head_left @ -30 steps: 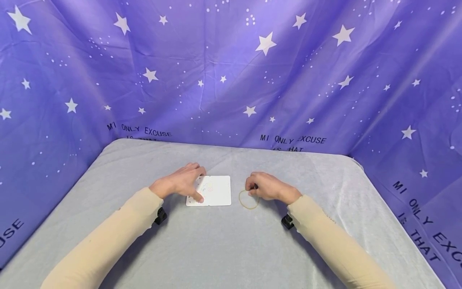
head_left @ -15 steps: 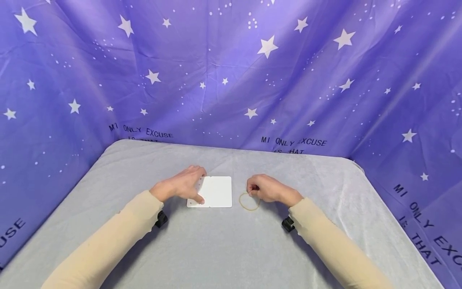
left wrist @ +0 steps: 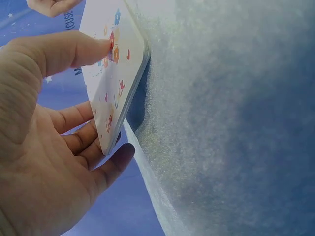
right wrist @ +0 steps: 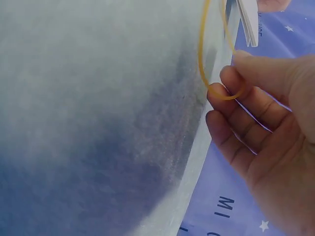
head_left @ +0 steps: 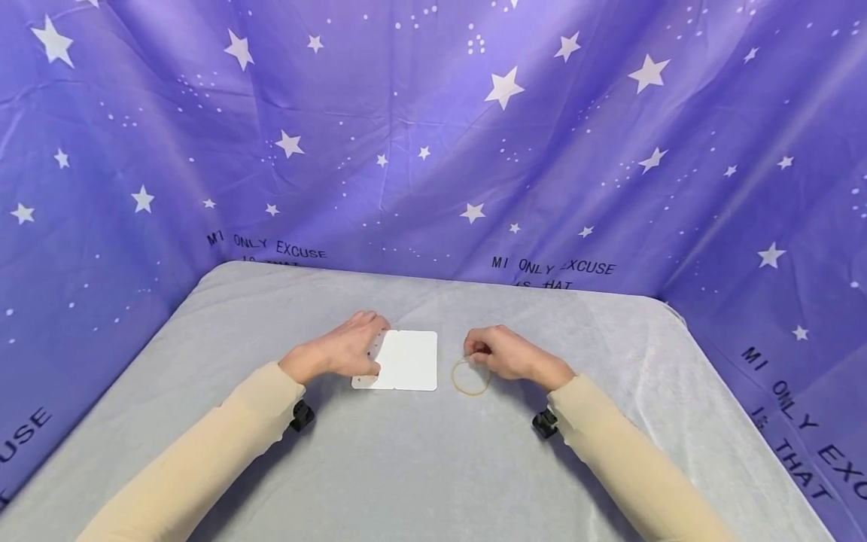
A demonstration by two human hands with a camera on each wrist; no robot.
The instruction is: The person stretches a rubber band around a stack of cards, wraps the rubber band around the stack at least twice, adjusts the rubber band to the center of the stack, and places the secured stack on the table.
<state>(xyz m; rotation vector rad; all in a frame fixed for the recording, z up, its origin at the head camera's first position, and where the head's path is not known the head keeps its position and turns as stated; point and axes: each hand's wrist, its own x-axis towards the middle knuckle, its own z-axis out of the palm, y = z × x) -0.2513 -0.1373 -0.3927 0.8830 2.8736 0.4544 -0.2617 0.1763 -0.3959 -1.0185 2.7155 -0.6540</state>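
Observation:
A white card [head_left: 415,363] is in the middle of the head view. Its printed face, with coloured flowers, small hearts and lettering, shows in the left wrist view; the edge looks layered. My left hand [head_left: 344,348] grips the card's left part, the thumb on the printed face and the fingers behind it. To the right of the card, my right hand [head_left: 506,352] pinches a yellowish rubber band [right wrist: 201,46] between thumb and fingertips. The band hangs as a loose loop, apart from the card in the head view.
A grey cloth [head_left: 420,467] covers the table under both hands. Purple curtains [head_left: 433,113] with white stars surround its back and sides. Each wrist wears a black camera, such as the left wrist camera [head_left: 302,415].
The card's visible face has gone from faintly patterned to plain white in the head view. Both hands keep their holds, with only slight shifts; the rubber band still hangs from the right hand.

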